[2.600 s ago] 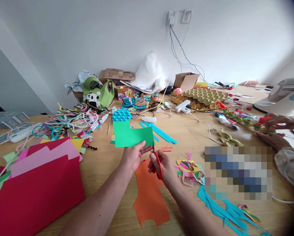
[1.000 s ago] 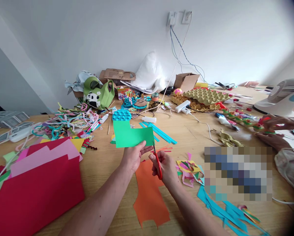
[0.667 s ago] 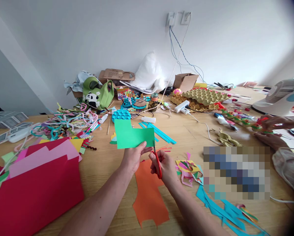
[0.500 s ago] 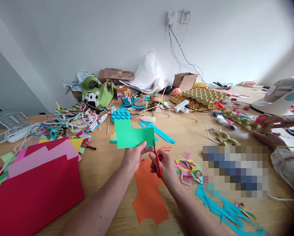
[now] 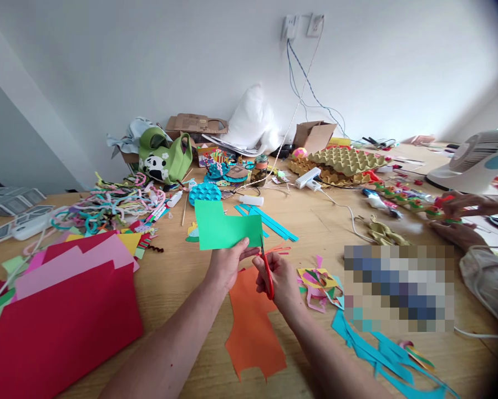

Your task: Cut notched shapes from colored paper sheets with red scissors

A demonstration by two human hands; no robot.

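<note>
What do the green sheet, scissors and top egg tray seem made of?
Green sheet: likely matte craft paper or card; thin, evenly coloured, crisp edges.
Scissors: handles probably smooth plastic, being solid red; narrow dark blades suggest metal.
Top egg tray: seemingly moulded paper pulp, dull tan with rows of raised peaks; plastic can't be ruled out.

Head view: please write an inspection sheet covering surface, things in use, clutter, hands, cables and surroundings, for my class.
Surface: wooden table, strewn with paper.
Things in use: green paper, held up; red-handled scissors; orange paper, lying on the table.
Clutter: tangled fuzzy strips, blue paper scraps, egg trays.
Hands: left hand holds the green paper; right hand holds the scissors at the paper's right edge.
Cables: white cable on the table by a power strip; cords below wall sockets.
Surroundings: pale wall, fan, another person's hands at far right.
</note>
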